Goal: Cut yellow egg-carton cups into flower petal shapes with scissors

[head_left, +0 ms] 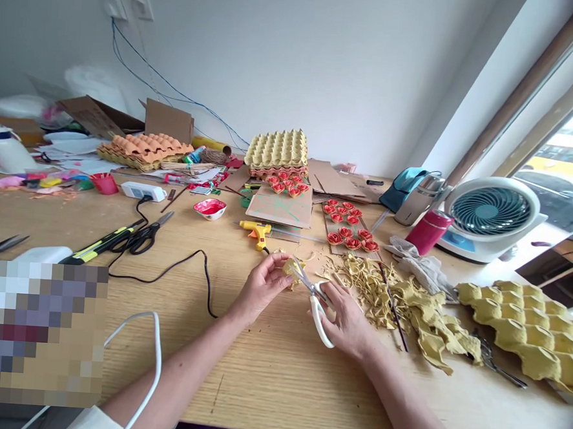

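Observation:
My left hand [266,286] pinches a small piece of yellow egg carton [291,267] above the wooden table. In my right hand [345,316] are white-handled scissors [319,321], with fingers through the handles. Their blades [302,274] point up and left and meet the carton piece; whether they are cutting into it I cannot tell. Right of my hands lies a heap of yellow carton scraps [364,287], with a dark thin stick [393,308] across it. A yellow glue gun [256,232] rests just beyond my left hand.
Red paper roses [347,224] sit on cardboard behind the scraps. Yellow egg trays [527,320] lie at right, more stacked [278,150] at back. A fan [493,214] and red bottle [428,233] stand right. Black scissors [144,233] and a black cord [181,260] lie left.

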### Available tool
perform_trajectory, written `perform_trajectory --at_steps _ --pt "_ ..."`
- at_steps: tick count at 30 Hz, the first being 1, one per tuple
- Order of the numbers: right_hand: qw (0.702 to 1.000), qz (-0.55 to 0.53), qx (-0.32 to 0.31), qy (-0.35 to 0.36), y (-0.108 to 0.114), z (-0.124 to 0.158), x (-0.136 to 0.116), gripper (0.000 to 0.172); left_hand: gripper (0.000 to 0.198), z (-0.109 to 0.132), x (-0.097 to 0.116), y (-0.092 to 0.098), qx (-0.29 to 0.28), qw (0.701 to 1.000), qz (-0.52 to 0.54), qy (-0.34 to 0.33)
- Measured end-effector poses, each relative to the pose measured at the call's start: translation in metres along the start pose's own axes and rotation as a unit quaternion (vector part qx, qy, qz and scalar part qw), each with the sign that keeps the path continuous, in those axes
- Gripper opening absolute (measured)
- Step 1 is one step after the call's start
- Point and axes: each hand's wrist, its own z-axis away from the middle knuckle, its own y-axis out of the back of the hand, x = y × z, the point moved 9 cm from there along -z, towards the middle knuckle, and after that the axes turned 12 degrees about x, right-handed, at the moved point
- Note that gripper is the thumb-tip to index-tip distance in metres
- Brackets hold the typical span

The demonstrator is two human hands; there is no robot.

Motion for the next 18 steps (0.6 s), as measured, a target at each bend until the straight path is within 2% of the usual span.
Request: perform_trajectory --at_steps 4,11,18 --pt "1.000 0.018 -0.001 0.003 0.000 0.000 -0.002 0.009 0.043 0.000 -0.002 -0.003 -0.017 1.000 -0.011 -0.015" --pt "0.999 0.043 0.000 -0.002 0.000 0.000 -0.003 0.010 0.040 0.003 0.006 -0.008 -0.035 0.993 -0.050 -0.105" --pt "0.999 0.050 0.005 0.016 -0.002 0.002 -0.003 0.013 0.038 0.006 0.010 -0.009 -0.035 0.989 -0.067 -0.126"
